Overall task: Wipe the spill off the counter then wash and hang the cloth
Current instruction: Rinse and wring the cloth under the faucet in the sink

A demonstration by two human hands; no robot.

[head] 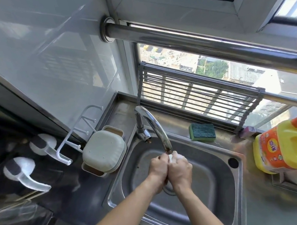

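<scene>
Both bare forearms reached up from the bottom edge and met over the steel sink (225, 183). At that meeting point the left hand (159, 170) and right hand (180, 170) pressed side by side, fingers curled tight on a small white cloth (171, 157), of which only a bunched scrap showed between the knuckles. That scrap sat directly under the mouth of the curved tap (154, 124); whether water ran could not be told.

Around the hands the basin lay open on every side, its drain partly hidden below the wrists. On the left rim stood a cream soap box (104, 151), close to the basin's edge. Beyond it, white wall hooks (75, 132) jutted out over the dark counter (63, 188). On the back ledge lay a green sponge (202, 131), just in front of a folded slatted rack (193, 91) leaning against the window. To the right a yellow detergent jug (286, 146) lay tilted near the sink's far corner. Overhead, a thick steel rail (200, 40) crossed the window, well above the tap.
</scene>
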